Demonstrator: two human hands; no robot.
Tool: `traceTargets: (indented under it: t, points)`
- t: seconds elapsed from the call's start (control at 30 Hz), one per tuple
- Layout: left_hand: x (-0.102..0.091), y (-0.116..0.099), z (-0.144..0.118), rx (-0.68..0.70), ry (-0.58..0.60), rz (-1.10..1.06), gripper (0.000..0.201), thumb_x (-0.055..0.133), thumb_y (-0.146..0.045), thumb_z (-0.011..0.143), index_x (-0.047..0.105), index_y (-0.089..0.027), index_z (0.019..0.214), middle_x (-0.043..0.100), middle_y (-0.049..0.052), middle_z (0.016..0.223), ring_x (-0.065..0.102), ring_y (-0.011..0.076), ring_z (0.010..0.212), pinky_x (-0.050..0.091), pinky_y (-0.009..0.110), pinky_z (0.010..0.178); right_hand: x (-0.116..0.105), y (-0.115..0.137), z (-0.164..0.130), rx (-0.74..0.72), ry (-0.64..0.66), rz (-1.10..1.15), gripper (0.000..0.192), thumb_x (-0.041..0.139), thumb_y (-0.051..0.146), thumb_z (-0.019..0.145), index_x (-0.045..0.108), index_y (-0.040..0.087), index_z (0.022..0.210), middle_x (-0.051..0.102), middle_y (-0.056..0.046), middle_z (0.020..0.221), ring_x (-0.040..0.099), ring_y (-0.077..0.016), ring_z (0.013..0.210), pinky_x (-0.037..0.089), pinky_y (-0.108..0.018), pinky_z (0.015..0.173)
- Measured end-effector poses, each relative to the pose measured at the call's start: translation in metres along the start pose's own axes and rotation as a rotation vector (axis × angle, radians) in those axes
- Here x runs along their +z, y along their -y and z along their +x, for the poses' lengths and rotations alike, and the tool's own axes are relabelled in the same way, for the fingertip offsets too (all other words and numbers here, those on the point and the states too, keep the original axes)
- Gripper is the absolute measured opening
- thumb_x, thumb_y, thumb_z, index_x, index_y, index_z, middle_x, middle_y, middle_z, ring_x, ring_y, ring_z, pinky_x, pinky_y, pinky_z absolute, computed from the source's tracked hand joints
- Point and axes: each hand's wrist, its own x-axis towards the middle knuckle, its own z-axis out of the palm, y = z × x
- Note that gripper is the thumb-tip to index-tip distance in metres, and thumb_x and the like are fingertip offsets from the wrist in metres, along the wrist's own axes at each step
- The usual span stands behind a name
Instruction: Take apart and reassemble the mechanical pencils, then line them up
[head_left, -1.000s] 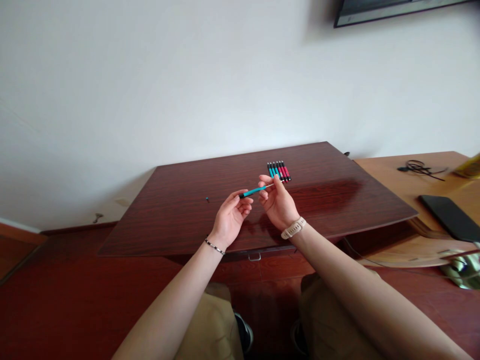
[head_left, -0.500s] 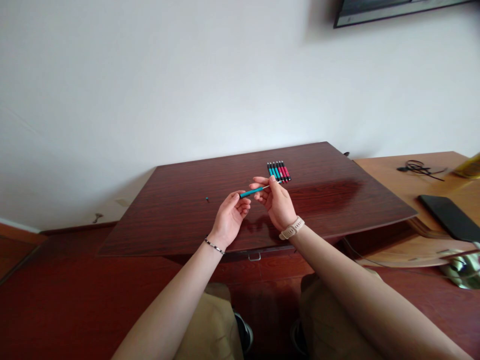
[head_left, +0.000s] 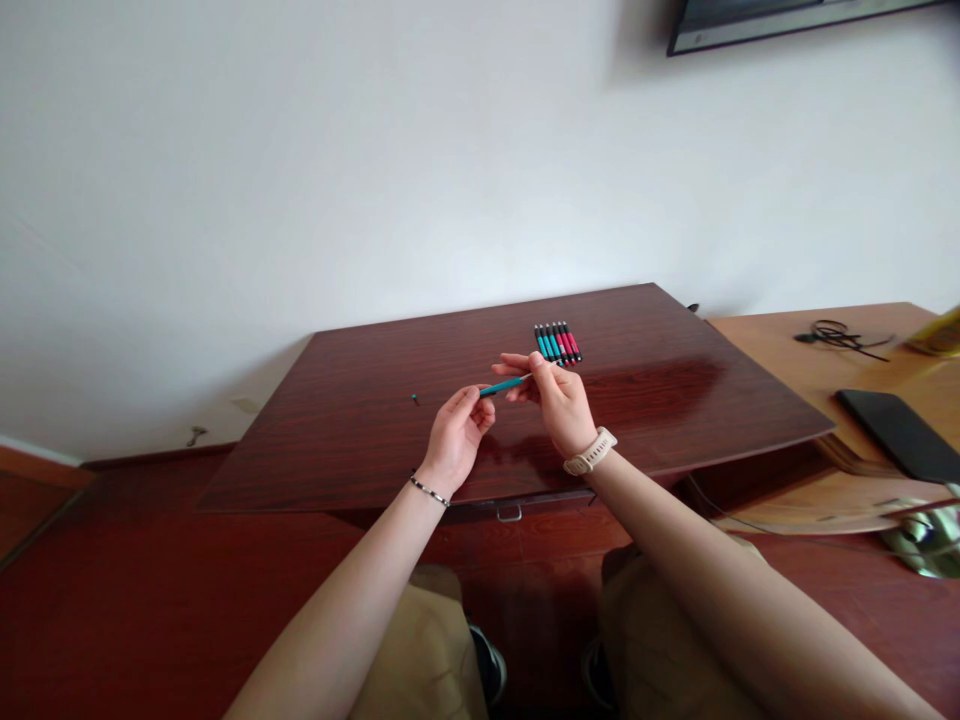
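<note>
Above the dark table my left hand [head_left: 457, 425] pinches the black end of a teal pen barrel [head_left: 501, 386], which points up to the right. A thin pale refill [head_left: 526, 376] sticks out of its far end, and my right hand [head_left: 556, 405] grips that refill between thumb and fingers, other fingers stretched out. Beyond my right hand lies a neat row of several teal and pink pens [head_left: 557, 342] with black ends. A tiny teal and dark piece [head_left: 415, 399], too small to name surely, rests on the table left of my left hand.
The glossy dark wooden table [head_left: 360, 440] stands against a white wall. At right, a lighter wooden desk [head_left: 795, 390] bears a coiled black cable [head_left: 836, 336], a black flat object [head_left: 896, 435] and a yellow item [head_left: 937, 335]. A screen [head_left: 787, 22] hangs above.
My right hand has shifted and turned slightly, its thumb a little further left along the refill. The pen barrel stays in my left hand, almost in the same place.
</note>
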Motion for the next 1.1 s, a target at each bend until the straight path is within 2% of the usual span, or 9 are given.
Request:
traceTargets:
  t: [0.23, 0.3, 0.4, 0.47, 0.57, 0.63, 0.7, 0.8, 1.1]
  points:
    - [0.003, 0.000, 0.003, -0.120, 0.013, -0.123, 0.015, 0.085, -0.025, 0.089, 0.075, -0.015, 0.088, 0.067, 0.001, 0.081, 0.062, 0.0094, 0.074, 0.049, 0.021, 0.066, 0.008, 0.005, -0.008, -0.039, 0.131, 0.023, 0.050, 0.056, 0.062, 0.107, 0.077, 0.027, 0.135, 0.080, -0.009, 0.127, 0.074, -0.0167, 0.081, 0.063, -0.034, 0.079]
    - [0.004, 0.001, 0.004, -0.144, 0.025, -0.155, 0.011, 0.083, -0.024, 0.091, 0.075, -0.015, 0.089, 0.069, 0.002, 0.084, 0.064, 0.0107, 0.078, 0.051, 0.022, 0.067, 0.012, 0.008, -0.012, -0.053, 0.125, 0.025, 0.046, 0.064, 0.058, 0.104, 0.073, 0.031, 0.141, 0.078, -0.008, 0.132, 0.074, -0.0169, 0.081, 0.064, -0.035, 0.079]
    - [0.003, 0.003, 0.004, -0.169, 0.001, -0.190, 0.005, 0.079, -0.020, 0.092, 0.076, -0.016, 0.092, 0.073, 0.004, 0.088, 0.066, 0.0122, 0.079, 0.053, 0.024, 0.071, 0.016, 0.014, -0.016, -0.074, 0.102, 0.056, 0.054, 0.080, 0.049, 0.095, 0.068, 0.036, 0.146, 0.074, -0.007, 0.140, 0.075, -0.0179, 0.082, 0.065, -0.037, 0.083]
    - [0.003, 0.003, 0.004, -0.176, -0.018, -0.205, 0.003, 0.078, -0.019, 0.093, 0.076, -0.016, 0.092, 0.075, 0.005, 0.089, 0.066, 0.0121, 0.077, 0.053, 0.025, 0.071, 0.016, 0.017, -0.017, -0.116, 0.089, 0.029, 0.049, 0.084, 0.045, 0.093, 0.073, 0.036, 0.140, 0.074, -0.007, 0.138, 0.076, -0.0195, 0.086, 0.065, -0.039, 0.088]
    - [0.003, 0.001, 0.004, -0.175, -0.012, -0.222, 0.002, 0.078, -0.018, 0.092, 0.077, -0.015, 0.092, 0.075, 0.005, 0.089, 0.066, 0.0111, 0.077, 0.053, 0.023, 0.070, 0.013, 0.017, -0.017, -0.202, 0.089, -0.092, 0.025, 0.076, 0.046, 0.100, 0.083, 0.033, 0.120, 0.077, -0.007, 0.129, 0.075, -0.0245, 0.107, 0.062, -0.041, 0.099]
    - [0.003, 0.000, 0.004, -0.166, 0.022, -0.221, 0.004, 0.079, -0.018, 0.092, 0.078, -0.014, 0.092, 0.074, 0.004, 0.088, 0.066, 0.0104, 0.078, 0.053, 0.022, 0.070, 0.012, 0.015, -0.017, -0.210, 0.091, -0.137, 0.026, 0.067, 0.048, 0.106, 0.084, 0.032, 0.115, 0.079, -0.007, 0.125, 0.074, -0.0248, 0.111, 0.061, -0.042, 0.101]
    - [0.002, -0.001, 0.004, -0.151, 0.051, -0.201, 0.008, 0.081, -0.021, 0.091, 0.079, -0.013, 0.094, 0.073, 0.004, 0.088, 0.066, 0.0103, 0.079, 0.053, 0.021, 0.069, 0.012, 0.013, -0.016, -0.165, 0.091, -0.109, 0.034, 0.060, 0.053, 0.108, 0.084, 0.031, 0.118, 0.080, -0.008, 0.122, 0.076, -0.0228, 0.102, 0.063, -0.039, 0.094]
    - [0.000, -0.001, 0.005, -0.121, 0.038, -0.151, 0.017, 0.085, -0.024, 0.090, 0.080, -0.014, 0.102, 0.075, 0.004, 0.092, 0.067, 0.0103, 0.082, 0.054, 0.021, 0.070, 0.013, 0.009, -0.014, -0.078, 0.085, 0.001, 0.043, 0.060, 0.062, 0.106, 0.082, 0.028, 0.120, 0.081, -0.008, 0.116, 0.077, -0.0195, 0.089, 0.064, -0.034, 0.081]
    - [-0.005, -0.005, 0.004, -0.101, -0.014, -0.017, 0.021, 0.086, -0.028, 0.088, 0.081, -0.013, 0.102, 0.077, 0.007, 0.091, 0.069, 0.0112, 0.079, 0.054, 0.021, 0.073, 0.006, 0.003, -0.002, 0.006, -0.064, 0.220, 0.046, 0.065, 0.066, 0.101, 0.080, 0.024, 0.115, 0.080, -0.006, 0.101, 0.073, -0.0130, 0.076, 0.061, -0.027, 0.073]
